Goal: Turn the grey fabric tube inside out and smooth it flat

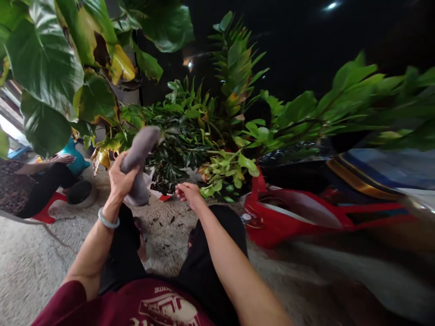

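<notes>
My left hand is wrapped round a long grey rounded object. It is held tilted, its upper end leaning right and its lower end near my knee; I cannot tell its exact kind. A pale bangle circles my left wrist. Over my right knee, my right hand has its fingers curled together, and anything inside them is too small to make out. Dark-leaved plants stand just beyond both hands. Under them is a white and red container, partly hidden.
Large green leaves hang at upper left. A red bag stands at my right, beside a blurred blue and gold item. At left, another person's leg shows near a dark round pot on the rough concrete floor.
</notes>
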Demonstrator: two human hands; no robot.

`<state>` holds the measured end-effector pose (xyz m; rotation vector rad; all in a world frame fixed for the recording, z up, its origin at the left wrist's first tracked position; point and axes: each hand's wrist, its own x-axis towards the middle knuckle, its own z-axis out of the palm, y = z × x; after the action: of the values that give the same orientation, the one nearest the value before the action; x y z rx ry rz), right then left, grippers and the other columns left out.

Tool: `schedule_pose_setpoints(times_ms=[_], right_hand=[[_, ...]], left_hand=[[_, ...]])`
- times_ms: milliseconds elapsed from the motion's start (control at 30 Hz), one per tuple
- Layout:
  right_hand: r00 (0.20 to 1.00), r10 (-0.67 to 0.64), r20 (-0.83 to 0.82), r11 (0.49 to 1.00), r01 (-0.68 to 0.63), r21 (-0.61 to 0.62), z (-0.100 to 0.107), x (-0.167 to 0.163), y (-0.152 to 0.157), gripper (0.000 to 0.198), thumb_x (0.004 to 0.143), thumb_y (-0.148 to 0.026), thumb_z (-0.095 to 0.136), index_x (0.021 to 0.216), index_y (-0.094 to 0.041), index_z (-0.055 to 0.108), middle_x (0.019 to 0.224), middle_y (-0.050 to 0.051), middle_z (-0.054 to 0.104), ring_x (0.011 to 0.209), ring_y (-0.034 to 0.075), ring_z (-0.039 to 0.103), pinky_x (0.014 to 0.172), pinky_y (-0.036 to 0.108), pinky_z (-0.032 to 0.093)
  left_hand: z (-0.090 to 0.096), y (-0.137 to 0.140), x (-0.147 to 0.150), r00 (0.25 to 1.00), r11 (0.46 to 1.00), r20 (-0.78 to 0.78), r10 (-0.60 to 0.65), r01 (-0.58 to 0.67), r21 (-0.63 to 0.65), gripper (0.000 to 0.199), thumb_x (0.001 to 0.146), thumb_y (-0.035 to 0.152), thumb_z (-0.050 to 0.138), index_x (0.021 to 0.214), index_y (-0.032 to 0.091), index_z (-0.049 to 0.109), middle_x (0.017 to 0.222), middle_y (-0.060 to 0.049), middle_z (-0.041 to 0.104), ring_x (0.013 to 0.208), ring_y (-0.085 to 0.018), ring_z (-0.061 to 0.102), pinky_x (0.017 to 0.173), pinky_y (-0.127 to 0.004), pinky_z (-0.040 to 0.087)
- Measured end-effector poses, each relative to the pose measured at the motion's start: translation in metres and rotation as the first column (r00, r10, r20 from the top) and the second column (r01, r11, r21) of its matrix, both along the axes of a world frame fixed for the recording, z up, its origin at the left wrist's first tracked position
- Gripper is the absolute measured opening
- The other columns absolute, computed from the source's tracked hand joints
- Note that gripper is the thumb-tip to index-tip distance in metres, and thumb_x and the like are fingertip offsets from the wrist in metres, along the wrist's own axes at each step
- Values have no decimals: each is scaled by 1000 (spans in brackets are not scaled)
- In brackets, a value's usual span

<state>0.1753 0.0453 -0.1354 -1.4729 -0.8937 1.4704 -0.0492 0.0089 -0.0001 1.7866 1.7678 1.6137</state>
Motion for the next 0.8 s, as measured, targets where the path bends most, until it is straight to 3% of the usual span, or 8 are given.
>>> schedule_pose_setpoints(times_ms=[100, 233, 300, 400, 500, 567, 667, 800], right_hand=[[1000, -13, 2, 1000, 13, 0, 1, -1, 0, 16, 79, -27, 67, 67, -17, 65, 55, -1, 66, 42, 8, 56, 38, 16, 35], [1000, -15, 5, 1000, 15, -5, -1, 0, 1, 16, 78, -24, 65, 65, -17, 64, 53, 0, 65, 42, 9, 56, 38, 17, 34], [1000, -18, 9, 1000, 18, -10, -3, 2, 1, 17, 77, -23, 64, 62, -16, 63, 50, 1, 64, 41, 10, 55, 38, 18, 33], [1000, -5, 4, 1000, 5, 8, -4, 4, -1, 14, 75, -24, 65, 63, -16, 63, 52, 2, 64, 43, 10, 56, 39, 18, 33], [1000, 10, -2, 999, -10, 48, -4, 4, -4, 14, 75, -29, 68, 68, -17, 65, 58, 1, 67, 46, 10, 56, 40, 17, 34], [1000, 9, 8, 998, -10, 67, -4, 3, -3, 17, 76, -32, 68, 69, -17, 64, 60, 1, 67, 47, 9, 56, 40, 17, 35], [999, 16, 36, 996, -19, 84, -6, 3, -1, 19, 77, -32, 69, 69, -18, 62, 58, 2, 66, 47, 11, 57, 40, 19, 35], [994, 61, 87, 989, -72, 130, -11, 7, -1, 20, 81, -36, 66, 70, -19, 64, 57, 4, 66, 48, 14, 58, 42, 23, 38]], left_hand=[[2, 20, 6, 999, 1000, -36, 17, -17, -4, 54, 73, 17, 76, 126, 21, 68, 120, -5, 73, 111, -24, 69, 104, -39, 53], [-47, -6, 19, 970, 933, -76, -231, 199, -301, 51, 69, 15, 78, 119, 22, 72, 119, -5, 75, 111, -29, 70, 105, -47, 54], [-59, -24, 26, 937, 889, -35, -347, 316, -332, 49, 69, 13, 76, 118, 23, 73, 116, -4, 76, 108, -28, 72, 102, -45, 56], [-40, -23, 39, 931, 916, -12, -366, 358, -181, 48, 73, 14, 74, 120, 22, 71, 119, -4, 75, 110, -26, 71, 103, -41, 55], [-3, 13, 56, 962, 965, -88, -259, 261, 9, 51, 77, 18, 72, 128, 22, 67, 129, -4, 71, 121, -25, 66, 110, -40, 50], [10, 38, 68, 963, 974, -169, -211, 221, 44, 55, 78, 16, 70, 131, 23, 65, 133, -6, 69, 124, -25, 64, 112, -40, 48], [3, 48, 78, 897, 953, -325, -300, 269, -137, 58, 74, 12, 70, 131, 23, 67, 128, -8, 71, 119, -27, 67, 109, -41, 50], [-16, 10, 69, 745, 801, -339, -575, 428, -419, 56, 72, 14, 71, 126, 27, 70, 123, -4, 74, 112, -27, 70, 103, -41, 54]])
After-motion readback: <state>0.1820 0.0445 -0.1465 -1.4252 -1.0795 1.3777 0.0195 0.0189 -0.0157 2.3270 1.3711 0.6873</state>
